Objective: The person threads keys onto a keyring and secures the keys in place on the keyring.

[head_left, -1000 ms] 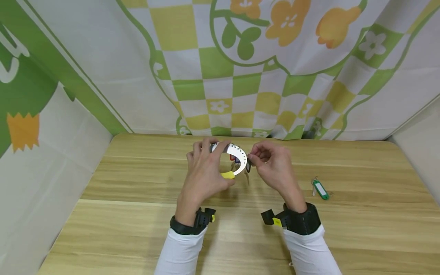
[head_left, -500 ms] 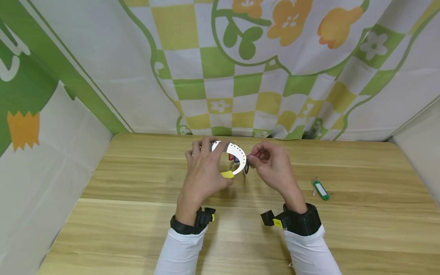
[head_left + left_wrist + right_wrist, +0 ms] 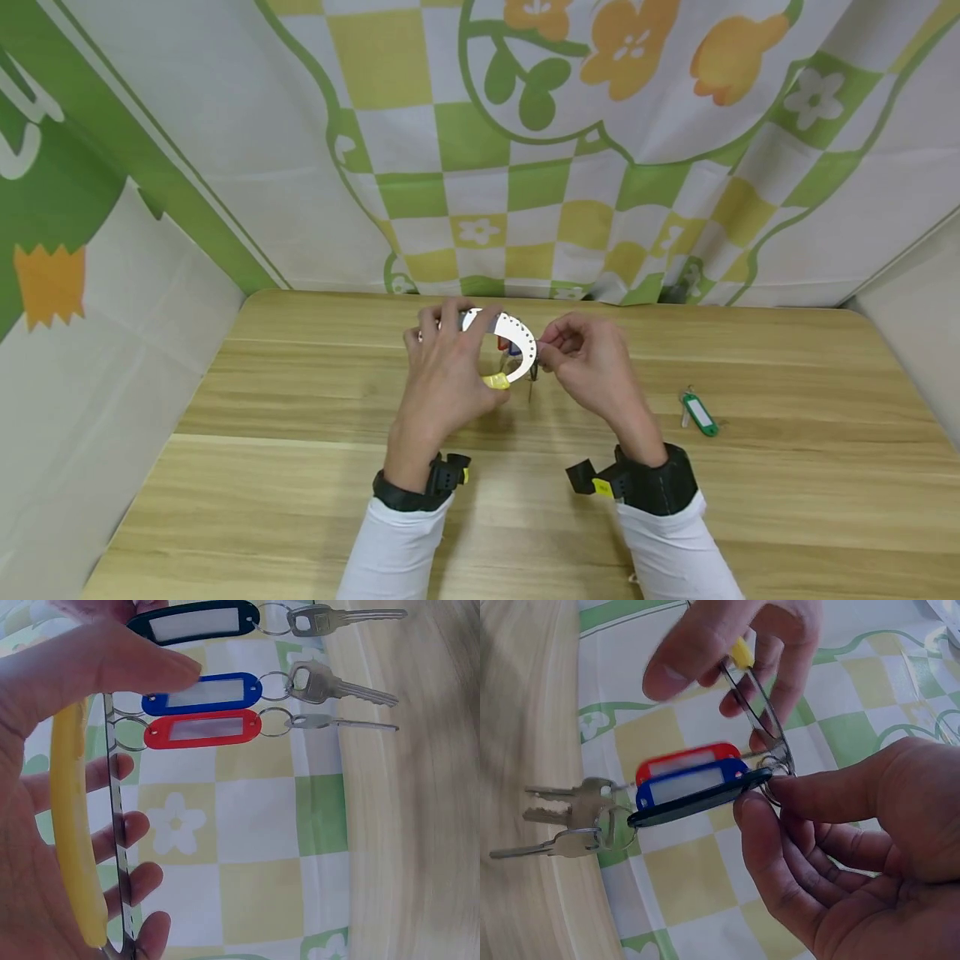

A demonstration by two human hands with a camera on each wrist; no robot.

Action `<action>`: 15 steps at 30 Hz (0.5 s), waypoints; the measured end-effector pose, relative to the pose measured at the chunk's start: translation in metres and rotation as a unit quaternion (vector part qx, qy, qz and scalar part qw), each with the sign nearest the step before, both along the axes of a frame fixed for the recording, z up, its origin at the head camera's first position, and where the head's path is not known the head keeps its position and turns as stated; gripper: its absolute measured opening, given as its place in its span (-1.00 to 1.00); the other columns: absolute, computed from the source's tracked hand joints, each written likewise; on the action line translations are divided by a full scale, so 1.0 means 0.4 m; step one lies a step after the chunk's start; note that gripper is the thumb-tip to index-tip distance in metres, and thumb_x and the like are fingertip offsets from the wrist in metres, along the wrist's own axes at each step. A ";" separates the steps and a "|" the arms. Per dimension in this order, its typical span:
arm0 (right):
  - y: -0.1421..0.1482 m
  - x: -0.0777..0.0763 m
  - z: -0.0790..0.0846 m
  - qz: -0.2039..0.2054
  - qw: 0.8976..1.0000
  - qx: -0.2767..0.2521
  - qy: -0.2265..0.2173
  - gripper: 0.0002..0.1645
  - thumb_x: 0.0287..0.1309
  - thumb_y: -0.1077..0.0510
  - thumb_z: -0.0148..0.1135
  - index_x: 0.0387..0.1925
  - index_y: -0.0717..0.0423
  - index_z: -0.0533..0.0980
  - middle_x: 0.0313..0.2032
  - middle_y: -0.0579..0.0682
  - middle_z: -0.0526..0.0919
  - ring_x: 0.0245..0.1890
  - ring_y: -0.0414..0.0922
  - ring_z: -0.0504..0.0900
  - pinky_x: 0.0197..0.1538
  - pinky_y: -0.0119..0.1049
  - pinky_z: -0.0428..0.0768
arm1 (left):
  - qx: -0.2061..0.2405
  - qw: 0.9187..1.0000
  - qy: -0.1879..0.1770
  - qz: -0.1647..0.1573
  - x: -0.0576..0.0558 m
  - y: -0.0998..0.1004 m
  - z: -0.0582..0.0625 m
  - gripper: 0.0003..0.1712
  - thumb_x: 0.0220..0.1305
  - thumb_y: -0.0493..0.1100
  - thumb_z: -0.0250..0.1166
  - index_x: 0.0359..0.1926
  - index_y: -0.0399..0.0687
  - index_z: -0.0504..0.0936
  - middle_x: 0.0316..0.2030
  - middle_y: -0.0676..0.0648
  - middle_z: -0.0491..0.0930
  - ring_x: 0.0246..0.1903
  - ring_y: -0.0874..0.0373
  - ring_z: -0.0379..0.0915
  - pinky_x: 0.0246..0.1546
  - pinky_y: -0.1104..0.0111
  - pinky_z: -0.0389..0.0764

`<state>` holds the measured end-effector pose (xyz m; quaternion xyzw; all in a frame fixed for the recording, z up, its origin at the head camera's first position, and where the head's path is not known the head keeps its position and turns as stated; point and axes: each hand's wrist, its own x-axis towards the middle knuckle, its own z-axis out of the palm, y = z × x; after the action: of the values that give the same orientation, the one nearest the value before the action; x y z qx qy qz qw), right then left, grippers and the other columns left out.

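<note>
My left hand (image 3: 446, 379) grips a curved metal key holder (image 3: 527, 354) with small holes along its band and a yellow handle (image 3: 77, 825). From the band hang a red key tag (image 3: 202, 729) and a blue key tag (image 3: 225, 695), each with a key on a small ring. My right hand (image 3: 596, 367) pinches the ring end of a dark key tag (image 3: 697, 804) right at the band's edge. A key (image 3: 349, 616) dangles from that tag's other end. In the head view, the left fingers hide part of the holder.
A green key tag (image 3: 699, 414) with a key lies on the wooden table (image 3: 787, 467), to the right of the right hand. Behind the table's far edge hangs a green, yellow and white checked curtain (image 3: 540, 183). A small pale object (image 3: 633, 577) shows beside the right sleeve.
My right hand has shifted slightly left, bringing the dark key tag closer against the holder's band. The left hand stays nearly still with its grip on the holder.
</note>
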<state>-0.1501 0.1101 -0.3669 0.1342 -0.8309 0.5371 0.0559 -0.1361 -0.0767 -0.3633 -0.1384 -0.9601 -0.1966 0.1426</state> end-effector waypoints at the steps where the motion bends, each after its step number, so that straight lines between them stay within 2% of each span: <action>1: 0.000 0.000 0.000 0.001 1.000 0.003 0.000 -0.95 0.01 0.26 0.24 -0.47 0.17 0.51 -0.57 0.00 0.54 -0.56 -0.02 0.58 -0.51 -0.27 0.50 | 0.001 1.000 0.000 -0.001 0.000 0.000 -0.001 0.11 -0.57 0.10 0.54 0.22 0.21 0.35 0.14 -0.08 0.20 0.12 -0.12 0.05 -0.04 -0.02 0.09; 5: -0.002 -0.001 -0.002 -0.006 1.000 0.018 0.014 -0.95 -0.01 0.25 0.25 -0.46 0.15 0.52 -0.56 -0.03 0.53 -0.57 -0.07 0.56 -0.51 -0.28 0.50 | 0.004 1.000 0.002 0.000 -0.002 0.001 -0.002 0.11 -0.58 0.11 0.53 0.22 0.21 0.35 0.14 -0.06 0.20 0.10 -0.09 0.06 -0.05 -0.01 0.10; 11: -0.003 -0.004 -0.007 -0.040 0.995 0.057 0.065 -0.92 -0.05 0.21 0.29 -0.48 0.06 0.51 -0.55 -0.10 0.51 -0.57 -0.19 0.50 -0.48 -0.35 0.48 | 0.018 1.000 -0.004 0.001 -0.001 0.002 -0.003 0.11 -0.57 0.15 0.53 0.22 0.19 0.36 0.13 -0.06 0.21 0.07 -0.08 0.07 -0.08 -0.01 0.14; 15: -0.005 -0.006 -0.011 -0.052 0.994 0.058 0.080 -0.92 -0.03 0.17 0.30 -0.46 0.02 0.52 -0.53 -0.12 0.53 -0.53 -0.22 0.52 -0.43 -0.39 0.49 | 0.028 1.000 -0.006 0.008 0.000 0.004 -0.001 0.09 -0.57 0.17 0.53 0.20 0.19 0.38 0.12 -0.06 0.21 0.07 -0.08 0.08 -0.09 -0.01 0.15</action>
<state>-0.1523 0.1080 -0.3714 0.1364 -0.8595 0.4716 0.1420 -0.1360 -0.0753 -0.3639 -0.1257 -0.9563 -0.2227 0.1418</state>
